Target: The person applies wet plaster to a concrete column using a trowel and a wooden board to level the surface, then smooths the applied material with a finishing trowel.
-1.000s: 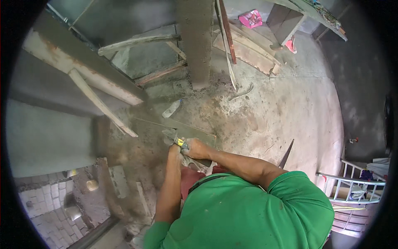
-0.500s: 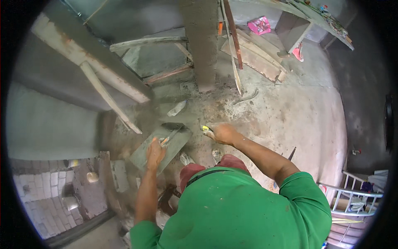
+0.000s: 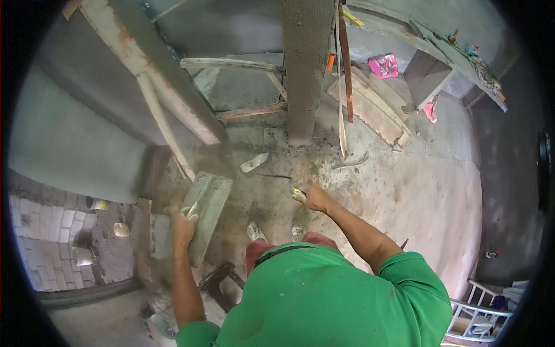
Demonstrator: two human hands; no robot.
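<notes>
Grey walls [image 3: 75, 110] and stained floor [image 3: 410, 179] seen. Left hand [image 3: 184, 226] clamped on tilted board [image 3: 210, 214]. Bottle [image 3: 254, 162] laid on floor, beyond board and to its right. Trowel [image 3: 298, 195] gripped in right hand [image 3: 316, 198], blade pointed left; hands held well apart. Planks [image 3: 370, 113] laid farther right, near pink bag [image 3: 383, 66]. Ladder [image 3: 483, 310] partly seen at lower right.

Left of that bottle [image 3: 255, 162] the left hand [image 3: 184, 225] grips a grey board [image 3: 211, 222]; right of the bottle, the right hand [image 3: 315, 198] holds a yellow-marked tool [image 3: 298, 192].
</notes>
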